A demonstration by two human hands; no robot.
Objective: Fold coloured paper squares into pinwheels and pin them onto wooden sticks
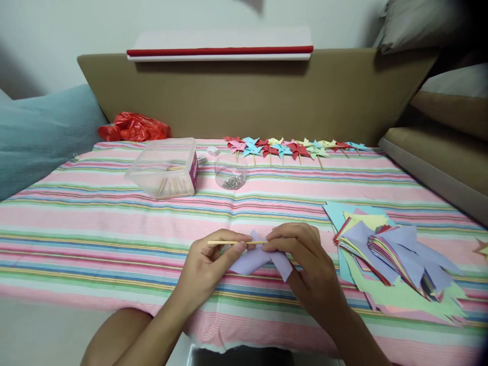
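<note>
My left hand (208, 267) pinches a thin wooden stick (224, 243) between thumb and fingers. The stick lies level and runs across to my right hand (305, 259), whose fingertips close on its other end and on a purple paper pinwheel (249, 262). The pinwheel's folded blades hang below the stick, between both hands. Fingers hide its middle, so I cannot tell how stick and paper are joined. Beyond my hands stands a clear round tub (231, 174) with small metal pins at its bottom.
A clear plastic box (160, 165) with wooden sticks lies at the back left, beside a red plastic bag (137, 127). Finished pinwheels (282, 150) in several colours line the back. Stacked cut coloured paper (396, 264) is at my right. A striped cloth (95, 218) covers the surface.
</note>
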